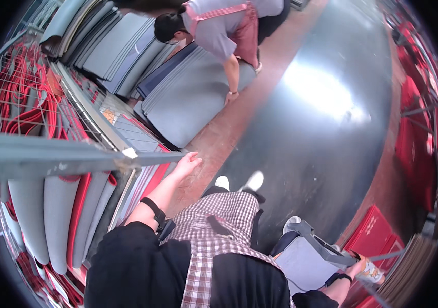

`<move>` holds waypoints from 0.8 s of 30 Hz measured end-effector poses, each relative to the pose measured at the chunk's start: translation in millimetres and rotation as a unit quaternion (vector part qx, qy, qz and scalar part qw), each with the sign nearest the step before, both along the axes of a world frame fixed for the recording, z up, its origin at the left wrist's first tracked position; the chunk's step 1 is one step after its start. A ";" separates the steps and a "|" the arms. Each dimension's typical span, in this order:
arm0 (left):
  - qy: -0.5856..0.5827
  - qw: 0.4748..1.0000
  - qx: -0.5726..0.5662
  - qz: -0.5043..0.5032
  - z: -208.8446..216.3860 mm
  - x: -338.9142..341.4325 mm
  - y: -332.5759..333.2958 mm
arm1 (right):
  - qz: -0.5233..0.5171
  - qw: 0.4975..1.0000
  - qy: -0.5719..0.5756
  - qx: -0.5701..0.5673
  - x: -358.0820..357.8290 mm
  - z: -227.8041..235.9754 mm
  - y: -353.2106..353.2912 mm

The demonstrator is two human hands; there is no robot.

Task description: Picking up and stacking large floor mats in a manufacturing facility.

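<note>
My left hand (187,163) is stretched forward, its fingers loosely bent and apart with nothing in them. It is beside the end of a grey metal shelf beam (160,157); whether it touches the beam I cannot tell. At the lower right my right hand (353,270) is closed, its fingers partly hidden. It is at the end of a dark grey frame (315,243) that stands around a pale grey panel (303,264). Against that hand lies a tube with an orange and white pattern (371,271). Which of these it grips is unclear.
A co-worker (214,31) bends over a stack of grey sheets (193,97) on the floor ahead. Wire-mesh racks (29,97) with grey and red folded mats line the left. Red sheets (373,231) and brown boards (409,272) stand at right. A shiny dark floor (301,154) runs between.
</note>
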State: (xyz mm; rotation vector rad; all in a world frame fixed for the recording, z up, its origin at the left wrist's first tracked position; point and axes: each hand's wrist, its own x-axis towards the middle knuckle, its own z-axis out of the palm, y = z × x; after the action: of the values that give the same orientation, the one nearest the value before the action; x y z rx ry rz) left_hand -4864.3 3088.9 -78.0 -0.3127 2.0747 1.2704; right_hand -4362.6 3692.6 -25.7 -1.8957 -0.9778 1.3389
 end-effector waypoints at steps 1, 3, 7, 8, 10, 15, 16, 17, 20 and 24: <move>-0.018 0.999 0.024 0.022 -19.3 13.3 45.4 | 0.024 0.995 -0.073 0.062 5.6 25.1 73.2; -0.063 0.992 -0.010 0.109 -44.2 -25.1 27.3 | 0.054 0.986 -0.128 0.090 -7.7 -3.6 110.9; -0.097 0.952 0.028 0.290 -115.1 -84.6 -3.4 | 0.258 0.779 -0.473 0.322 -96.6 0.7 191.7; -0.088 0.941 0.017 0.327 -138.2 -87.9 -11.7 | 0.245 0.750 -0.506 0.347 -129.9 2.3 201.6; -0.085 0.921 -0.003 0.379 -172.1 -87.7 -33.4 | 0.245 0.717 -0.534 0.376 -204.4 -12.2 204.5; -0.004 0.863 -0.063 0.501 -289.2 -99.3 -71.1 | 0.441 0.775 -0.376 0.251 -343.3 -170.7 190.0; 0.006 0.861 -0.072 0.503 -310.2 -107.6 -77.5 | 0.527 0.667 -0.413 0.328 -414.4 -215.1 120.1; 0.029 0.823 -0.089 0.561 -333.3 -113.5 -80.3 | 0.578 0.708 -0.352 0.205 -491.5 -240.3 48.0; 0.066 0.770 -0.141 0.618 -379.2 -140.6 -79.9 | 0.732 0.640 -0.204 0.110 -632.8 -312.7 -125.1; 0.164 0.702 0.045 0.692 -389.5 -158.5 -99.2 | 0.804 0.590 0.001 -0.076 -717.9 -385.6 -247.5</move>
State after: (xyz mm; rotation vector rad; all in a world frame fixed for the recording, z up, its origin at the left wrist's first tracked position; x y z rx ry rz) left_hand -5022.7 2989.7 -467.5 -1.9935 1.8783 2.3302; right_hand -5080.5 3445.0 -411.2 -0.5736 -2.9165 2.2186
